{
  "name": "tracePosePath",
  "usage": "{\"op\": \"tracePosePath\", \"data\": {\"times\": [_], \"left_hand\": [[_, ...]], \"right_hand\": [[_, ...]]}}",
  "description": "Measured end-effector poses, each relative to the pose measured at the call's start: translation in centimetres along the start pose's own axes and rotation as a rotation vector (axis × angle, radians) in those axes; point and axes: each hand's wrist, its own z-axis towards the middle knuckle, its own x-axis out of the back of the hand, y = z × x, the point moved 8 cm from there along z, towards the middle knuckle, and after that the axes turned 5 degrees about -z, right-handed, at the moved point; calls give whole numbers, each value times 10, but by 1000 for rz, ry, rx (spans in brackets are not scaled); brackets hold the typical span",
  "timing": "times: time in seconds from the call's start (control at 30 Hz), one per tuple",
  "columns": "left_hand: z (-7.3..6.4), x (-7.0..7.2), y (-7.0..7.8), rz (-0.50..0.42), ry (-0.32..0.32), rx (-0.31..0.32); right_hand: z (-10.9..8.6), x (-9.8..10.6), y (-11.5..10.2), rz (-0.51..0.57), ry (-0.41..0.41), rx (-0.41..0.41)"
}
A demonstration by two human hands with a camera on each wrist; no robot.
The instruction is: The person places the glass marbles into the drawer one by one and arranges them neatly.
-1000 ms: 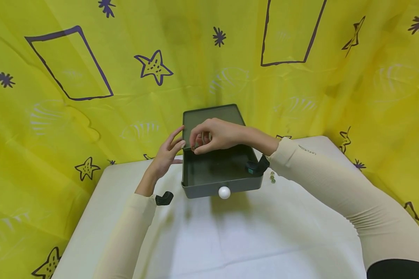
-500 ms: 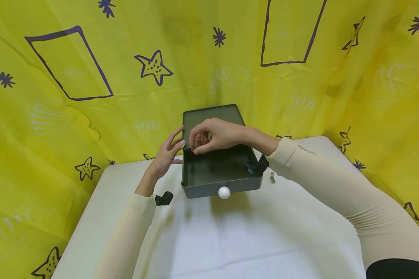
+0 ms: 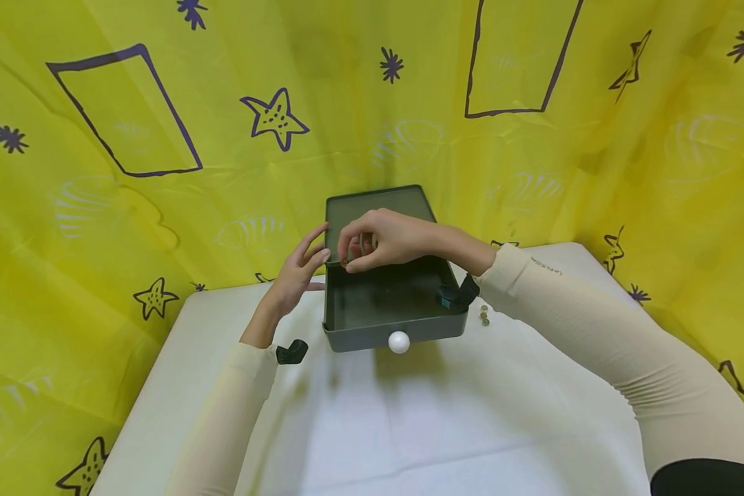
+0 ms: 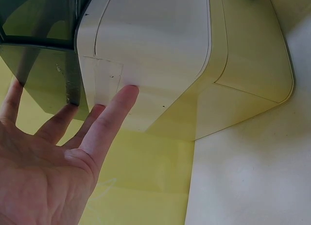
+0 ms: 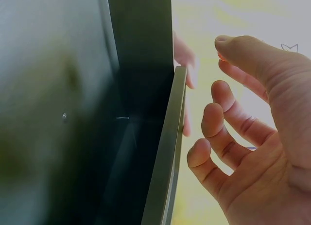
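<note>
A dark grey-green box (image 3: 372,200) stands on the table with its drawer (image 3: 353,340) pulled out, a white round knob (image 3: 399,342) at its front. Above the drawer's left back corner, my right hand (image 3: 389,238) pinches a tiny dark round thing (image 3: 345,262) between thumb and forefinger; its kind is too small to tell. In the right wrist view, the right hand's (image 5: 262,137) other fingers are bent and hold nothing. My left hand (image 3: 293,277) has its fingers spread against the box's left side. The left wrist view shows those fingertips (image 4: 130,91) on the pale box body (image 4: 150,35).
Several small greenish beads (image 3: 484,315) lie on the white tablecloth (image 3: 434,427) right of the drawer. A yellow curtain (image 3: 347,83) with starfish drawings hangs close behind the box. A black rounded object (image 3: 709,477) shows at the lower right edge.
The view has shifted very slightly. Both hands, the box and the beads stay where they were.
</note>
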Motion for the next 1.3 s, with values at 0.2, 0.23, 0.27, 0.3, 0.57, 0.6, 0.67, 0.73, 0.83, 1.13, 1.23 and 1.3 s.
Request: {"op": "tracePosePath", "data": {"times": [0.2,0.23,0.27,0.3,0.57,0.6,0.67,0.73,0.83,1.13,1.23,1.3], "left_hand": [[0,0,0,-1,6,4],[0,0,0,0,6,5],[0,0,0,1,4,7],[0,0,0,4,3,8],[1,0,0,-6,-10,-4],[1,1,0,-7,-9,-5],[0,1,0,-8,-6,-8],[0,1,0,-11,-5,-10],[0,0,0,-7,-7,-13],[0,2,0,-2,-1,-9],[-1,1,0,-4,-2,-10],[-1,1,1,-2,-3,-9]], "right_hand": [[0,1,2,-5,-2,-10],[-1,2,3,-8,-1,-15],[-2,3,4,-10,2,-18],[-2,4,5,-10,7,-20],[-12,17,10,-12,75,-30],[-13,19,11,-12,83,-32],[-18,23,14,-12,101,-39],[-25,27,16,-8,117,-49],[-37,34,21,11,139,-67],[-73,51,39,49,190,-170],[-85,55,46,38,208,-199],[-94,58,52,31,216,-223]]}}
